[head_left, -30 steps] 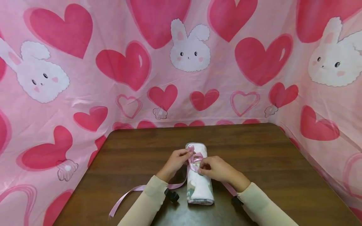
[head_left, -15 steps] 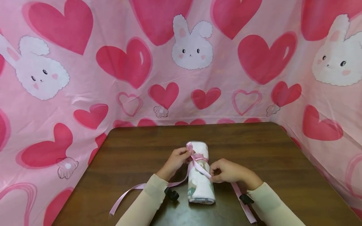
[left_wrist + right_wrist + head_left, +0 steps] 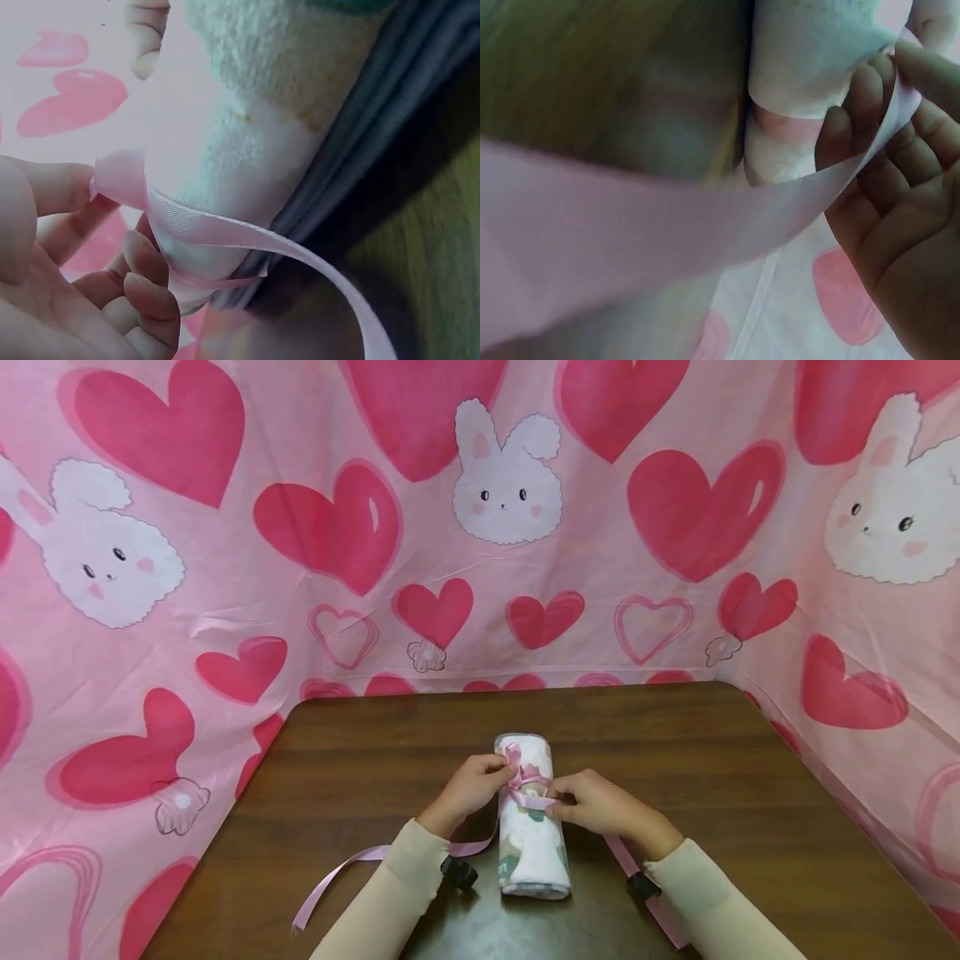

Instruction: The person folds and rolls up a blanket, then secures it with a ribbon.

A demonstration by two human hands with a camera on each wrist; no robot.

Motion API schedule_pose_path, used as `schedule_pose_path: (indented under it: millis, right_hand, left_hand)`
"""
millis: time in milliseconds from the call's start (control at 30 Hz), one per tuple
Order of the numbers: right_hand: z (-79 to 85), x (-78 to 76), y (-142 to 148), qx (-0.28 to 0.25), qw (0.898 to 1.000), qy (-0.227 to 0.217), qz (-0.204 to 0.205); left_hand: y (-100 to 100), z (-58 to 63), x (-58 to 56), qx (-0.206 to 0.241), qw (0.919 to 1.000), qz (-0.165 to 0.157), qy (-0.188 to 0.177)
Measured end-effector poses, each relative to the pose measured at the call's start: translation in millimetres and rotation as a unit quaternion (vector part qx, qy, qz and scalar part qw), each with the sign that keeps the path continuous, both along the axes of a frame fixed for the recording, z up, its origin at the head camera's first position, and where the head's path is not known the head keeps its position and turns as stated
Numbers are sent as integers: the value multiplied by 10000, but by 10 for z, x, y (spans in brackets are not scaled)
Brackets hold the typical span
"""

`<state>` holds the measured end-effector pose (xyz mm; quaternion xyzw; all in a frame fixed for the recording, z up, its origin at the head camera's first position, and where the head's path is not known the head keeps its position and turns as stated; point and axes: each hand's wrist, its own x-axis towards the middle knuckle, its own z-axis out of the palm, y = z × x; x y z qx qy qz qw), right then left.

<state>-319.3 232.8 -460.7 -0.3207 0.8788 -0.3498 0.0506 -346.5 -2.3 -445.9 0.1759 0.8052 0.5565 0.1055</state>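
A rolled white towel [image 3: 532, 860] with green and tan print lies lengthwise on the brown table. Pink satin ribbon [image 3: 247, 234] goes round its far half, with a loop standing up there. My left hand [image 3: 474, 789] pinches this loop between thumb and forefinger at the towel's left side, the other fingers curled beneath. On the right side, my right hand [image 3: 600, 806] pinches a stretch of ribbon drawn across the towel's top. In the right wrist view the ribbon [image 3: 667, 217] runs out of the right hand [image 3: 900, 195] toward the camera. The crossing point is partly hidden by fingers.
One ribbon tail [image 3: 330, 881] curls over the table on the left; another tail [image 3: 663, 920] passes under the right wrist. Dark wrist cameras sit on both sleeves. A pink heart-and-rabbit cloth [image 3: 502, 568] hangs behind and beside the wooden table [image 3: 375, 735].
My right hand pulled the ribbon out to the right past the towel's edge, then came back over that edge, still holding it. The left hand stays nearly in place with the loop.
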Motion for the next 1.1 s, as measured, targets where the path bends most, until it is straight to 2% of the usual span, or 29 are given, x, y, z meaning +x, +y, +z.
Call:
schedule_pose_path:
  millis: [33,100,233,400,633,800,933,1033,1100]
  right_hand:
    - [-7,-8,-8,12,10000,30,-60]
    - [-30,-27,-21,9,10000,10,-53]
    - [-69,-59,-24,-105,9996,-169,214]
    - [-69,-94,41,-248,9988,-307,290]
    - [-88,-149,59,-573,9974,33,-443]
    - [-70,-182,-17,-650,9972,53,-371]
    - [-46,-222,-81,-597,9954,551,-514]
    - [-49,-263,-141,-470,9894,1129,-785]
    - [-54,-282,-180,-405,9865,1290,-919]
  left_hand:
    - [0,-9,-7,50,10000,2,-46]
    - [-9,-129,-82,203,9996,45,-178]
    - [-23,-206,-129,574,9972,48,-483]
    - [-29,-204,-142,895,9944,2,-569]
    - [-53,-178,-156,985,9933,42,-611]
    - [-45,-174,-163,1002,9928,-29,-653]
    - [-27,-177,-159,1118,9913,-102,-686]
    - [-16,-190,-155,1160,9907,-115,-709]
    - [-10,-204,-153,1177,9904,-117,-717]
